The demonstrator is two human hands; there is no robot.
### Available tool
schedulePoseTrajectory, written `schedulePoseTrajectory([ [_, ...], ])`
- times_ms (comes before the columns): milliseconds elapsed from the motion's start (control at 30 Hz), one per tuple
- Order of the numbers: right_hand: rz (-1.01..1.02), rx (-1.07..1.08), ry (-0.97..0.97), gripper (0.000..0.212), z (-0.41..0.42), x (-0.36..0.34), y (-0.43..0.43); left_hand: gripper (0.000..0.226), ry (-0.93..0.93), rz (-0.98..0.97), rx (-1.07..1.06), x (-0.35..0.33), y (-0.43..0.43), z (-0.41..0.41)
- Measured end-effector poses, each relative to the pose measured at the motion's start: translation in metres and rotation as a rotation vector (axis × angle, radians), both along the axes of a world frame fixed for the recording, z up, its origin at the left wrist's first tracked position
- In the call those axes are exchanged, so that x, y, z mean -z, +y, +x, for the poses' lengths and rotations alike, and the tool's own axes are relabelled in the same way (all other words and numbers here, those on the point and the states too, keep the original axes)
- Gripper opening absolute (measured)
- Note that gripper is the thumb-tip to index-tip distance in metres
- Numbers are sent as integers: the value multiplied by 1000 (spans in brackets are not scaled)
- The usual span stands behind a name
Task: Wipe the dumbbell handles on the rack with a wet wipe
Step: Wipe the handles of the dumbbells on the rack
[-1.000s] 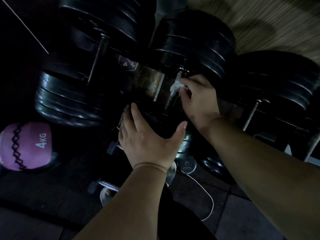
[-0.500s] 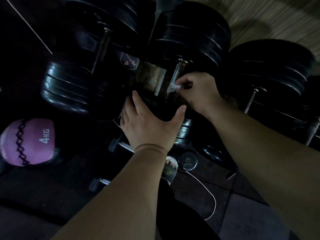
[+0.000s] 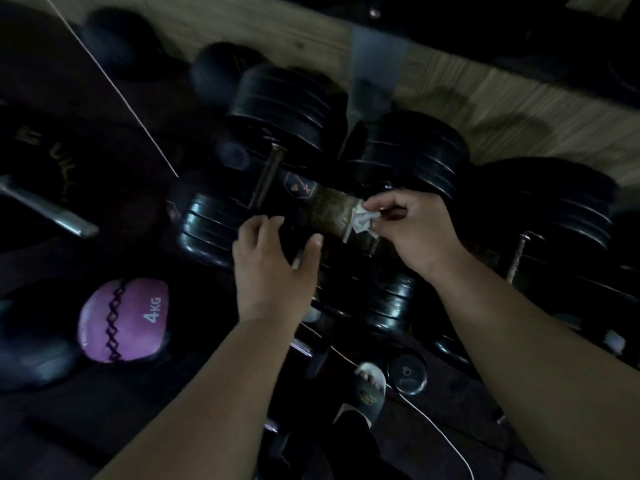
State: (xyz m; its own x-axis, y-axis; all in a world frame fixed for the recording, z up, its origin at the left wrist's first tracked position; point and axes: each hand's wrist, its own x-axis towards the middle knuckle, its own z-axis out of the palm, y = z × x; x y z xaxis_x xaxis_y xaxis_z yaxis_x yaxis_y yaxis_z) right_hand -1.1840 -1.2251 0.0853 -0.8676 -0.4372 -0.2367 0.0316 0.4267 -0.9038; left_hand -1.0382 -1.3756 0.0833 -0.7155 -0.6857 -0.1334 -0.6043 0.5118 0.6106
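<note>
Pinching one wet wipe (image 3: pixel 362 220), right hand (image 3: pixel 415 230); left hand (image 3: pixel 273 268) spread.

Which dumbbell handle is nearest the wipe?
The middle one, mostly hidden beneath the right hand, whose fingers pinch the wipe. The left handle and right handle stand bare, farther off.

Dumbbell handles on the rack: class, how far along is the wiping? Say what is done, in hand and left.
Done: no handle looks plainly cleaned; too dim to tell. In hand: the right hand pinches the wet wipe at the middle dumbbell, left hand open beside it. Left: the left-side handle and right-side handle have no hand on them.
</note>
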Motion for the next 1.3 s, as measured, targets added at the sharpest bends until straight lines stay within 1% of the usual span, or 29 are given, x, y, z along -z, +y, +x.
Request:
schedulePoseTrajectory([
  [67,-74,9,-39,35,0,-4,-16,62,32,-143,-27,-7,-38,-2],
  [100,-100,16,-58,33,0,-6,-24,62,3,-191,-33,-9,-56,-4],
  [133,-111,20,-68,32,0,-6,-33,67,-52,-209,-37,-9,-73,-8],
  [233,-95,13,-63,28,-1,-3,-60,89,-243,-179,-14,-3,-107,-17],
  [300,-80,9,-74,28,-2,4,-76,100,-316,-176,39,7,-117,-20],
  [367,-67,9,-105,30,-4,14,-91,103,-295,-168,45,17,-121,-18],
  [433,-45,4,-104,34,-7,24,-105,101,-230,-159,9,24,-123,-17],
  [633,23,62,-95,33,-13,42,-148,97,-141,-122,-28,30,-126,-13],
  [700,44,90,-100,29,-12,47,-160,96,-147,-110,-26,31,-127,-12],
  [800,50,120,-142,17,-10,52,-175,93,-151,-112,-16,32,-127,-12],
  [867,28,179,-160,15,-12,53,-183,92,-146,-116,-11,33,-127,-11],
  [1000,-10,363,-210,16,-18,53,-200,93,-135,-126,-11,35,-127,-10],
  [1067,1,402,-227,13,-18,55,-204,91,-122,-128,-12,35,-127,-11],
  [1133,56,364,-226,7,-16,61,-202,89,-117,-130,-13,35,-128,-11],
  [1200,101,250,-239,4,-12,65,-195,89,-120,-137,-8,37,-129,-10],
  [1267,141,120,-236,5,-9,67,-191,89,-116,-136,-5,38,-129,-10],
  [1300,151,88,-224,6,-9,65,-190,89,-112,-135,-4,39,-129,-10],
])
